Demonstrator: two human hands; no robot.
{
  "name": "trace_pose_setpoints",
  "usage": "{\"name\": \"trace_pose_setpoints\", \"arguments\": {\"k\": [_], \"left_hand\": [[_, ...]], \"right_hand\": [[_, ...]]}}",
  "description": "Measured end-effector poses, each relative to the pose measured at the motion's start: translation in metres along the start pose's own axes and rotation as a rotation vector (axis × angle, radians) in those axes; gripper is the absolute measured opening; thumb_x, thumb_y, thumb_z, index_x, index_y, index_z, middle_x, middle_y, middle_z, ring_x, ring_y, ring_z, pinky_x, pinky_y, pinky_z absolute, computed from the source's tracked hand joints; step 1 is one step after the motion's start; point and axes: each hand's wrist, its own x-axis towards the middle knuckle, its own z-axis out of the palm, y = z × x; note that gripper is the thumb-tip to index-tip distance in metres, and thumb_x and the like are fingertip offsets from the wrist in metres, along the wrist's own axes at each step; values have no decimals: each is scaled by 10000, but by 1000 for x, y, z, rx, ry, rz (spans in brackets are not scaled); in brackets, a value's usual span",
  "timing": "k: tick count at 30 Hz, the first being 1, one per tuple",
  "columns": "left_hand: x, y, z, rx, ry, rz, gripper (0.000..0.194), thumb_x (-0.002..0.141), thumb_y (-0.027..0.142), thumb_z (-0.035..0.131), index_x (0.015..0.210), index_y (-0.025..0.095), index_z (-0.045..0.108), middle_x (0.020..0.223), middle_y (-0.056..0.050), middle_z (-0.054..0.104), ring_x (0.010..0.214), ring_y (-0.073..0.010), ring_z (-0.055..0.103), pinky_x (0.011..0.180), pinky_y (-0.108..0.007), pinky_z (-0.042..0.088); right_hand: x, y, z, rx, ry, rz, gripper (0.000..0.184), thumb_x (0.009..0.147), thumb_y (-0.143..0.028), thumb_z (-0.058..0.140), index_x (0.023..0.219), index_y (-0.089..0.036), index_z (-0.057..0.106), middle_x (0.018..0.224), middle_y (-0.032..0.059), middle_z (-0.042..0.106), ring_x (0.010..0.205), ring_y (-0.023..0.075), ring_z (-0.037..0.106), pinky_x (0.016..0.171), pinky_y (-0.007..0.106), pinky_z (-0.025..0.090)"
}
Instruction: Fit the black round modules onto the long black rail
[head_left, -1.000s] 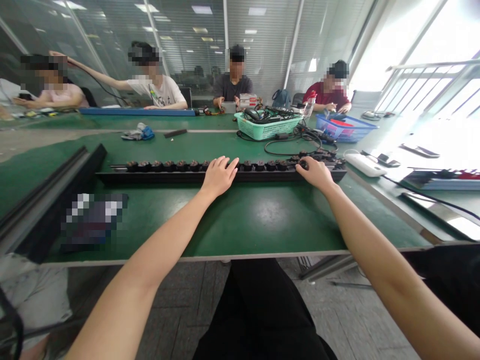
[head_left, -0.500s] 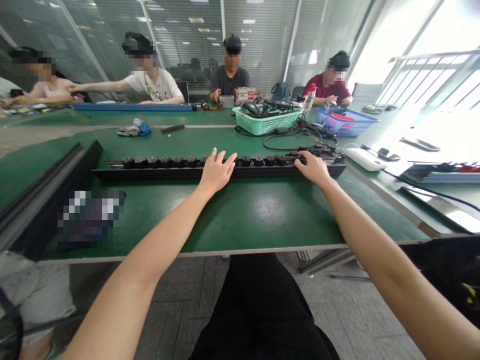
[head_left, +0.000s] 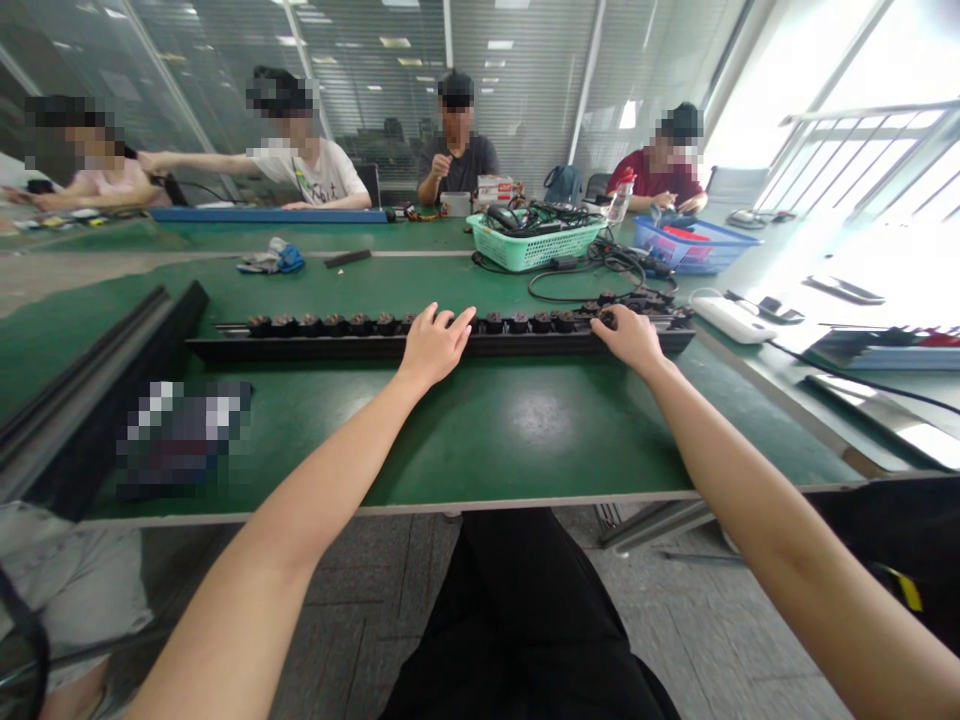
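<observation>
Tabletop (head_left: 540, 430): black rail (head_left: 525, 344) under left hand (head_left: 436, 347)

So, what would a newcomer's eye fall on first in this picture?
Probably the long black rail with its row of round black parts, lying across the green table. The left grip is at its middle, the right grip nearer its right end. Beyond it, right of centre, stands a mint-green basket heaped with cables.

Between the worktop's (head_left: 540, 450) near edge and the black rail (head_left: 540, 345), a hand can pass between the forearms. Toward the near left corner, a dark packet (head_left: 184, 445) and long profile (head_left: 112, 405) obstruct. Above the rail, the left hand (head_left: 433, 350) and right hand (head_left: 634, 338) leave a gap between them; near the far right, cables (head_left: 630, 265) and a green basket (head_left: 529, 248) block reach.
</observation>
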Motion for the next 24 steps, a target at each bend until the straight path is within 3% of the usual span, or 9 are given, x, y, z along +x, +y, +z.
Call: {"name": "trace_pose_setpoints", "arguments": {"k": [24], "left_hand": [[-1,-2,-1,-16,8,4,525,1130,355,322,1576,243,575,1379,-144,717,1437,-359,531,1213,-561,418]], "right_hand": [[1,7,-10,71,-9,85,526,935,-570,624,1295,-188,661,1122,166,754,1071,360,671,890,446,542]]}}
